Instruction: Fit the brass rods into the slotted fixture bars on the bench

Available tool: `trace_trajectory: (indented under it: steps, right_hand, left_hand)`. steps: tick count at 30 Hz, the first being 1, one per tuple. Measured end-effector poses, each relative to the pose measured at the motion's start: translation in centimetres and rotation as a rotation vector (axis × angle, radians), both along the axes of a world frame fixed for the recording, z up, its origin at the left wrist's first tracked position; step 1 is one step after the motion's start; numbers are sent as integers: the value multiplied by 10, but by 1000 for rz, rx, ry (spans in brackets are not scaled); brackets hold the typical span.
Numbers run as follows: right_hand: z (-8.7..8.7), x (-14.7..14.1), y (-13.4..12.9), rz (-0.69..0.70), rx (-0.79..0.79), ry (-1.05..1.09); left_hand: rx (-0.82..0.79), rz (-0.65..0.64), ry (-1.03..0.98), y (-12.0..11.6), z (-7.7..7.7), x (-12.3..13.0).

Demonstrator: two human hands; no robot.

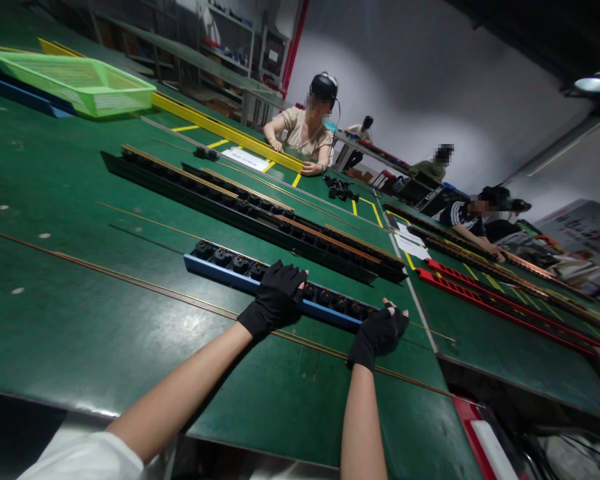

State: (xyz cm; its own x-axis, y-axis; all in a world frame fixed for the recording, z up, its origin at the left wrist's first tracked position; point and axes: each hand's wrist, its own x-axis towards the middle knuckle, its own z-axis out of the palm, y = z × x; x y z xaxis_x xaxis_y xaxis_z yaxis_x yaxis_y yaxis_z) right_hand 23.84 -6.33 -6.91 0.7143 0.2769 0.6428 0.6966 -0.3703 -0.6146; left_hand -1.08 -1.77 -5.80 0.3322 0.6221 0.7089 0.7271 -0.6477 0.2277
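A blue metal channel (220, 272) fitted with a row of black blocks lies at a slant on the green table. My left hand (279, 297), in a black fingerless glove, is closed over the middle of this channel. At its right end my right hand (381, 331), gloved the same way, wraps round the channel, with the fingertips on its far side. A thin brass-coloured rod (145, 219) sticks out past both ends of the channel. Nearer to me, long thin rods (180, 293) lie across the table and run beneath my wrists.
Beyond the channel lie black channels (180, 193) with black blocks and copper rods. A green basket (75, 80) stands at the far left. Across the table a person handles a yellow channel (230, 133). Red channels (460, 287) lie on the right; other people work farther back.
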Motion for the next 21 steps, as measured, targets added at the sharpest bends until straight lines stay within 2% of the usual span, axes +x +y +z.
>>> trace_trajectory:
  steps: [11,21]
  right_hand:
    - [0,2,0,30,1,1]
    - [1,1,0,4,-14,-18]
  left_hand:
    - [1,3,4,-2,4,0]
    - [11,12,4,1,-1,1]
